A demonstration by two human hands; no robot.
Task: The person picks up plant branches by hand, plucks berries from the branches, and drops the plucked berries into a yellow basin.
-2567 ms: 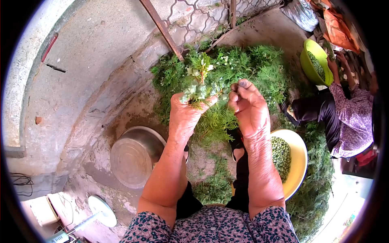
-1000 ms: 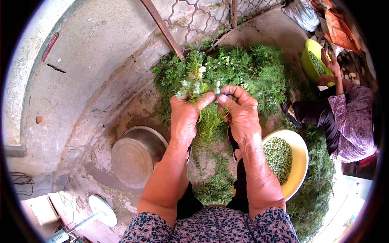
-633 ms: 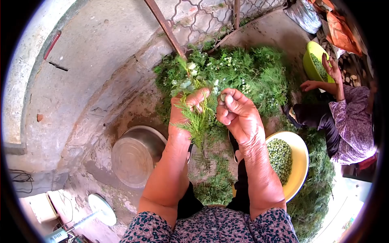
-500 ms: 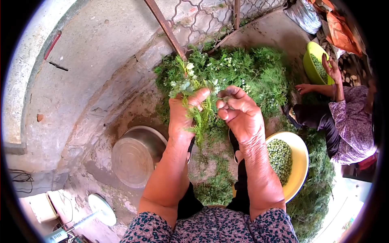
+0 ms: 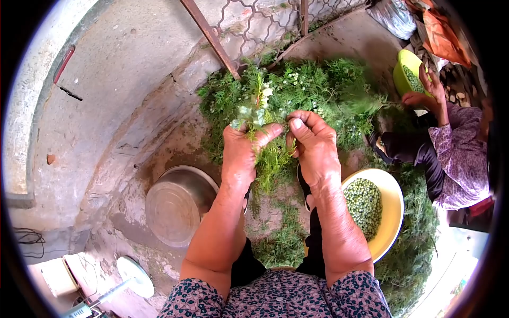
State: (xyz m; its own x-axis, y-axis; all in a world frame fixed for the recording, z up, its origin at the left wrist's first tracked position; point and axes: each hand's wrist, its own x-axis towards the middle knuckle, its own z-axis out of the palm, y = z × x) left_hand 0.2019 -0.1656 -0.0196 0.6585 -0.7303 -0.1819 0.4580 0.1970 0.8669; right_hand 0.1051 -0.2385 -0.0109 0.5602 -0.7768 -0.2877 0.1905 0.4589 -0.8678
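Note:
My left hand (image 5: 241,151) is closed around a conifer sprig (image 5: 273,161) with feathery green leaves. Pale green cones (image 5: 252,115) cluster on the sprig just above the thumb. Beside it, my right hand (image 5: 315,140) is pinched, thumb against fingers, close to the left thumb; whatever lies between its fingertips is too small to make out. Below and right of that hand stands a yellow basin (image 5: 389,212), partly filled with small round green cones (image 5: 365,204). A large heap of similar green branches (image 5: 328,87) spreads over the ground beyond both hands.
An upturned metal pot (image 5: 172,209) lies at the left. Another person (image 5: 458,153) sits at the right, hands near a lime-green basin (image 5: 405,71). Wire fencing (image 5: 254,26) borders the back, and a white round-based stand (image 5: 135,275) is at lower left.
My right hand has turned so its thumb faces up, still near the sprig. The left hand has shifted slightly right. The other person's hands have come together, with greenery moving in front of them.

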